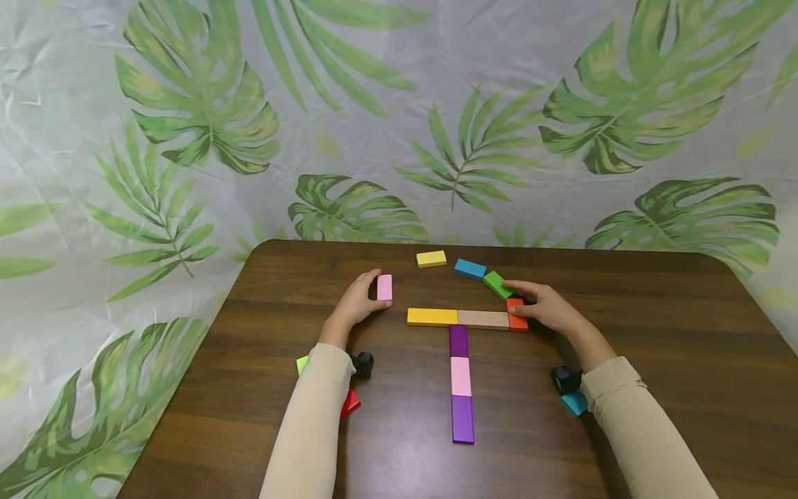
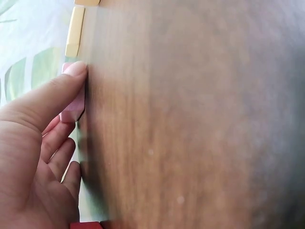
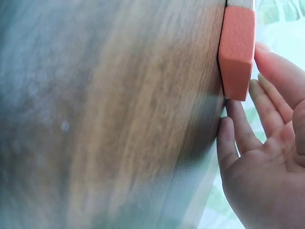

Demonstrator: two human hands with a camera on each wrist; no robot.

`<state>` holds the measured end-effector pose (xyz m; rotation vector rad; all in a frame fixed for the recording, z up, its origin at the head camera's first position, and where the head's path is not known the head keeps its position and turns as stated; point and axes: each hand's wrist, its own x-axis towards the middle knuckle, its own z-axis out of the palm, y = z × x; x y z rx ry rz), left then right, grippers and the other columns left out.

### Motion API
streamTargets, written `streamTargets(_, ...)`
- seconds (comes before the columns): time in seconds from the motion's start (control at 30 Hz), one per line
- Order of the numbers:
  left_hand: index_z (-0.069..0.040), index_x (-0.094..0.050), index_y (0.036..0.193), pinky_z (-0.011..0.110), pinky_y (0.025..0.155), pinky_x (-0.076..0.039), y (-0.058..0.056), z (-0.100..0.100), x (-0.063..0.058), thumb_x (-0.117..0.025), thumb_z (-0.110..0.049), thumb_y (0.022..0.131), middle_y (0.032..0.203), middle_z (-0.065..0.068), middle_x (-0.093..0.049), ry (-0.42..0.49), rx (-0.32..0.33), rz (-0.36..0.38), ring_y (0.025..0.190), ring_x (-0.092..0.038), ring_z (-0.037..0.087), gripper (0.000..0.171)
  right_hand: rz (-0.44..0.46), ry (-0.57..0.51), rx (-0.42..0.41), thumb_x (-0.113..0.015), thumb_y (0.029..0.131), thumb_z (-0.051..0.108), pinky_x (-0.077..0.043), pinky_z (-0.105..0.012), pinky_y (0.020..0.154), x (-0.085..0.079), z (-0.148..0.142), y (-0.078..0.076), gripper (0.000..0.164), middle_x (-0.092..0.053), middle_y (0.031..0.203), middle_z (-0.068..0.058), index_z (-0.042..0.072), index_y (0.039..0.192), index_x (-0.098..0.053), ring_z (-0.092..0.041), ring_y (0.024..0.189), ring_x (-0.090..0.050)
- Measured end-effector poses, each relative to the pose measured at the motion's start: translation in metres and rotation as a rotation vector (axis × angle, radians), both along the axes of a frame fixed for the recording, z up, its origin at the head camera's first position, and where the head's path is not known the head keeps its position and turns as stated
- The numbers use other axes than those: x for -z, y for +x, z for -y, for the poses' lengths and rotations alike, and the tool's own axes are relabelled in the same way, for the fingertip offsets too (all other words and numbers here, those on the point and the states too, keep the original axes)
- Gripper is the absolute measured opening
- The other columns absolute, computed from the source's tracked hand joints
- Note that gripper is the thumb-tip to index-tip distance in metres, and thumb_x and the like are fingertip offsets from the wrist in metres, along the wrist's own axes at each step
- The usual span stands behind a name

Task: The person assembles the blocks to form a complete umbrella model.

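My left hand (image 1: 357, 302) pinches a light pink block (image 1: 384, 287) by its two ends, thumb nearest me; in the left wrist view the thumb lies on this pink block (image 2: 75, 101). My right hand (image 1: 547, 305) rests its thumb on an orange-red block (image 1: 517, 314), while its index finger reaches to the end of a green block (image 1: 497, 284). In the right wrist view the fingers are spread beyond the orange-red block (image 3: 237, 52). That block adjoins a row of a beige block (image 1: 483, 319) and a yellow-orange block (image 1: 431, 317).
Below the row runs a column: dark purple (image 1: 458, 341), pink (image 1: 460, 376) and purple blocks (image 1: 463, 419). At the back lie a pale yellow block (image 1: 431, 259) and a blue block (image 1: 470, 269). Red (image 1: 351, 402), lime (image 1: 302, 364) and teal blocks (image 1: 574, 404) are partly hidden by my arms.
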<state>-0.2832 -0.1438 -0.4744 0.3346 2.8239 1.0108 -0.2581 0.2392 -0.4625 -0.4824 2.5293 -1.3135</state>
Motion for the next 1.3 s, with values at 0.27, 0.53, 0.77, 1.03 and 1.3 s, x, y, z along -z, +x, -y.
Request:
streamTargets(0.27, -0.004, -0.042, 0.132, 0.038, 0.101, -0.029, 0.003, 0.0, -0.002, -0.074, -0.028, 0.075, 0.131, 0.014, -0.041, 0.001, 0.002, -0.035, 0.121, -0.037, 0.026, 0.07, 0.01, 0.014, 0.003, -0.065, 0.083, 0.018, -0.028, -0.055, 0.096, 0.002, 0.0, -0.001, 0.058, -0.039, 0.13, -0.027, 0.004, 0.134, -0.041, -0.042, 0.119, -0.034)
streamTargets(0.53, -0.005, -0.044, 0.13, 0.037, 0.1, -0.03, 0.008, 0.0, -0.006, -0.074, -0.028, 0.074, 0.13, 0.012, -0.043, -0.003, 0.016, -0.058, 0.12, -0.038, 0.025, 0.067, 0.02, 0.001, 0.005, -0.064, 0.084, 0.017, -0.028, -0.055, 0.096, 0.003, -0.002, 0.0, 0.057, -0.039, 0.13, -0.027, 0.005, 0.135, -0.041, -0.042, 0.119, -0.034)
streamTargets(0.77, -0.004, -0.043, 0.131, 0.038, 0.1, -0.031, 0.013, -0.003, -0.012, -0.074, -0.028, 0.074, 0.13, 0.011, -0.042, -0.02, 0.088, -0.071, 0.119, -0.038, 0.025, 0.069, 0.026, 0.007, 0.004, -0.064, 0.084, 0.017, -0.029, -0.055, 0.096, 0.002, -0.001, 0.0, 0.058, -0.038, 0.13, -0.028, 0.005, 0.135, -0.04, -0.042, 0.119, -0.034)
streamTargets(1.03, -0.006, -0.044, 0.129, 0.036, 0.1, -0.031, 0.018, -0.005, -0.012, -0.075, -0.034, 0.072, 0.129, 0.009, -0.044, -0.093, 0.151, -0.067, 0.12, -0.038, 0.022, 0.071, 0.02, 0.009, 0.008, -0.064, 0.084, 0.017, -0.029, -0.054, 0.096, 0.001, -0.001, 0.0, 0.058, -0.039, 0.13, -0.027, 0.005, 0.135, -0.041, -0.042, 0.119, -0.034)
streamTargets(1.3, -0.004, -0.046, 0.128, 0.036, 0.097, -0.034, 0.022, -0.008, -0.012, -0.076, -0.033, 0.07, 0.127, 0.009, -0.045, -0.137, 0.198, -0.076, 0.118, -0.041, 0.023, 0.071, 0.02, 0.005, 0.008, -0.064, 0.084, 0.016, -0.028, -0.054, 0.096, 0.002, 0.0, 0.0, 0.057, -0.039, 0.13, -0.027, 0.005, 0.135, -0.041, -0.042, 0.12, -0.034)
